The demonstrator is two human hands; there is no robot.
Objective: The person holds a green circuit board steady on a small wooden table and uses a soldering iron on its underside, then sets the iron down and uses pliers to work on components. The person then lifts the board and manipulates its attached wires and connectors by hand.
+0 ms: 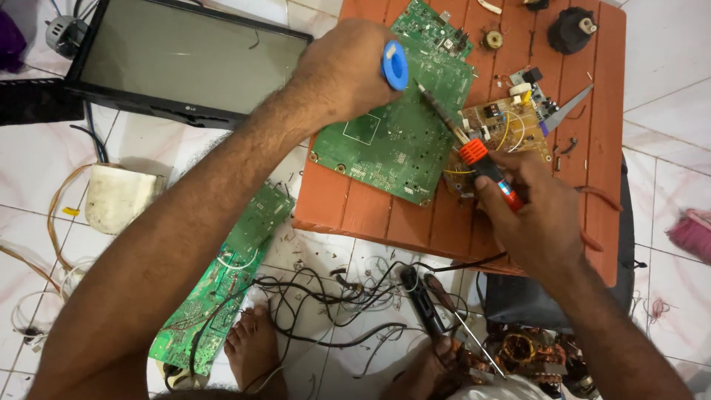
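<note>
Bright, even daylight with soft shadows; faint glare on the monitor screen (185,59), edges slightly wide-angle stretched.

I see a large green circuit board (400,133) with fine white printing on a red-brown slatted table (370,211). My left hand (348,70) grips a blue spool (395,65); my right hand (537,215) holds an orange-and-black soldering iron (481,159). The smaller board (511,126) is tan, with yellow wires. The floor tiles (666,192) are white.
</note>
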